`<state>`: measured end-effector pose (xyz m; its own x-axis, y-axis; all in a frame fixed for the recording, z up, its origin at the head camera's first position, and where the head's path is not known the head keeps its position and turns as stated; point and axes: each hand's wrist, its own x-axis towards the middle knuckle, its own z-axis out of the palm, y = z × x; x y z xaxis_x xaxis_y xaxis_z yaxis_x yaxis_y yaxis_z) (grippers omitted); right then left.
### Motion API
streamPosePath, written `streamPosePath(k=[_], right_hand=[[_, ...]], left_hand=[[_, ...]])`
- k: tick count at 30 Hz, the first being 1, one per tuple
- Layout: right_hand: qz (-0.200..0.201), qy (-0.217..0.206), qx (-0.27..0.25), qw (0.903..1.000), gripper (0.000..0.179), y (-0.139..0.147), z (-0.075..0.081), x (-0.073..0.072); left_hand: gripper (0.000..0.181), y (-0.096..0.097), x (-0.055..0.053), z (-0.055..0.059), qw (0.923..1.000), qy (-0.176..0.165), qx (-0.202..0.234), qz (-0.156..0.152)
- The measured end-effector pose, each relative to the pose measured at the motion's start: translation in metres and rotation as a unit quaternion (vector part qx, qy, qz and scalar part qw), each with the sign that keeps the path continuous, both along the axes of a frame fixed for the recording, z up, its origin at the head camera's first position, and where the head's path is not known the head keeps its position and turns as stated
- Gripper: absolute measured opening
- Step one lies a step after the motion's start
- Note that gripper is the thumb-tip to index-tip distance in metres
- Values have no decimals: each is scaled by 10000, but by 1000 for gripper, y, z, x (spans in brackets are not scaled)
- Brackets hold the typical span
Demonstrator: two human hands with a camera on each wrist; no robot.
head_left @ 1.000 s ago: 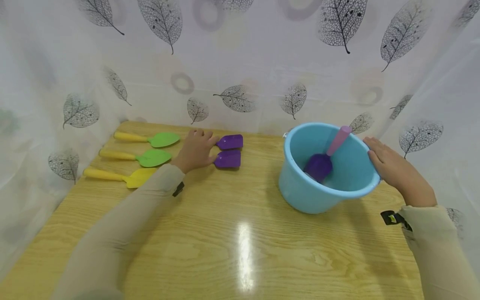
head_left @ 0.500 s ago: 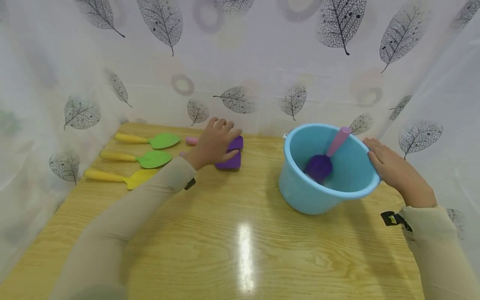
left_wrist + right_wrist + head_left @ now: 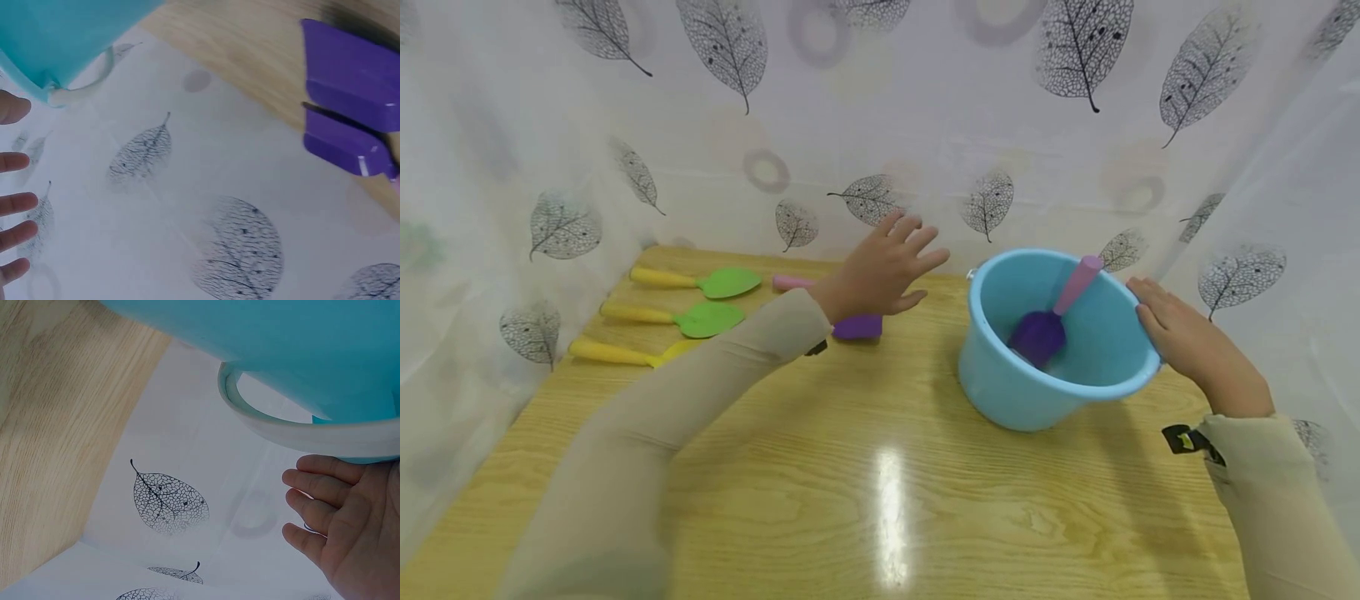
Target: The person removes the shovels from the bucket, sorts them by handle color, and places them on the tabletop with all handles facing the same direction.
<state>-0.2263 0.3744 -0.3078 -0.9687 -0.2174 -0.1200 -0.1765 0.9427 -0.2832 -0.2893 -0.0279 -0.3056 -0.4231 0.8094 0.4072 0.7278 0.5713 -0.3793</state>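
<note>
My left hand (image 3: 880,271), fingers spread and holding nothing, is over two toy shovels lying on the table. It hides much of them in the head view; a pink handle (image 3: 792,283) and a purple blade (image 3: 859,327) show around it. Both purple blades (image 3: 350,75) appear at the right of the left wrist view. To the right stands a light blue bucket (image 3: 1015,396), with a purple shovel (image 3: 1037,335) leaning inside, its pink handle up. My right hand (image 3: 1198,346) rests at the bucket's right rim with straight fingers, seen beside the white bail handle (image 3: 281,431) in the right wrist view.
At the left lie two trowels with green blades (image 3: 730,282) and yellow handles, and an all-yellow one (image 3: 613,352) partly behind my left sleeve. A white leaf-print sheet (image 3: 880,108) hangs behind and beside the wooden table (image 3: 820,483).
My left hand has lifted off the shovels and moved right with its fingers spreading, leaving both on the table. The right hand and the bucket have stayed put.
</note>
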Motion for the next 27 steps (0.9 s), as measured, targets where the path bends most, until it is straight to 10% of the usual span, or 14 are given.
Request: streamPosePath(k=[18,27], right_hand=[[0,43,-12,10000,59,1,0,0],[89,171,-54,9998,58,0,-1,-1]], left_hand=[[35,84,2,38,9831,281,-1335,-1223],[43,123,-8,44,9523,666,-2558,-1524]])
